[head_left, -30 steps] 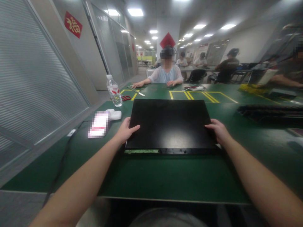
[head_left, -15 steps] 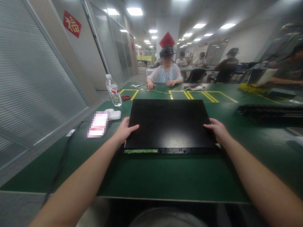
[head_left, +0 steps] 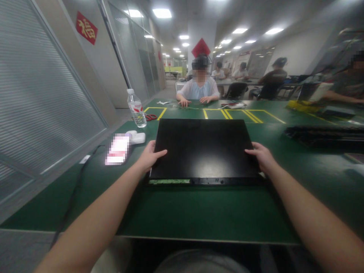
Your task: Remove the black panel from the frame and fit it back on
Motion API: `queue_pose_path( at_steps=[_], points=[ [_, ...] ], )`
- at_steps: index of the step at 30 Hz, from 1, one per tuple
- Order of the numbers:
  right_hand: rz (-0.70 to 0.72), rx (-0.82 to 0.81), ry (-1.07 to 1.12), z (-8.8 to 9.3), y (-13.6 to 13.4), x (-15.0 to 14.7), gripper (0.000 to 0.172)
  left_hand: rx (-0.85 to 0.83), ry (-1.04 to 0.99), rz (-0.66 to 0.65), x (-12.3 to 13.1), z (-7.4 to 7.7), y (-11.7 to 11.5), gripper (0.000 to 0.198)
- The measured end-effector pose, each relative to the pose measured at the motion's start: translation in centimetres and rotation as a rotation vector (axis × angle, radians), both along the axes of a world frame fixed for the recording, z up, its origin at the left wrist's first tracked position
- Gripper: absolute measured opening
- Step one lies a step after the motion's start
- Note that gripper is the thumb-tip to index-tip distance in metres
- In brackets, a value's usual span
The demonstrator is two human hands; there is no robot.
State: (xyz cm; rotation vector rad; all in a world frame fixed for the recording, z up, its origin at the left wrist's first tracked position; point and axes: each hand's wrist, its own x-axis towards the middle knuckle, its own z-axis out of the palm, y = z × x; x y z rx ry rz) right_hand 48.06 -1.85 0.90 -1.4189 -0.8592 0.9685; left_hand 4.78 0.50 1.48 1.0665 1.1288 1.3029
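Between my hands is a black display panel (head_left: 199, 148), its glossy face tilted up toward me. A strip of green circuit board (head_left: 170, 182) shows along the left part of its near edge. My left hand (head_left: 149, 156) grips the panel's left side, thumb on the front face and fingers behind it. My right hand (head_left: 261, 157) holds the right side the same way. The fingers behind the panel are mostly hidden. Whether the panel's underside touches the green table (head_left: 204, 216) I cannot tell.
Left of the panel are a lit phone (head_left: 118, 149), a white object (head_left: 137, 138), a water bottle (head_left: 137, 110), red-handled scissors (head_left: 150, 117) and a black cable (head_left: 76, 185). Dark parts (head_left: 327, 137) lie at the right. A person (head_left: 199, 87) sits opposite, both hands on the table.
My hands and the panel have stayed practically still. Across the table, the other person's hand on the left side of view has shifted slightly to the right.
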Motion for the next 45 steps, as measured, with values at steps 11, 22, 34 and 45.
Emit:
queue_pose_path(
  at_steps=[11,22,34,45],
  points=[
    [0.011,0.006,-0.008,-0.21,0.16,0.24,0.037,0.011,0.008,-0.001,-0.09,-0.22,0.14,0.054],
    [0.012,0.016,-0.009,-0.39,0.28,0.36,0.037,-0.014,-0.001,-0.009,-0.10,-0.06,0.09,0.055],
    [-0.002,0.000,0.018,-0.13,0.12,0.20,0.036,-0.021,0.010,0.002,-0.08,-0.15,0.12,0.051],
    [0.027,0.022,-0.024,-0.33,0.28,0.38,0.034,-0.004,0.010,-0.008,-0.08,-0.34,0.14,0.055]
  ],
)
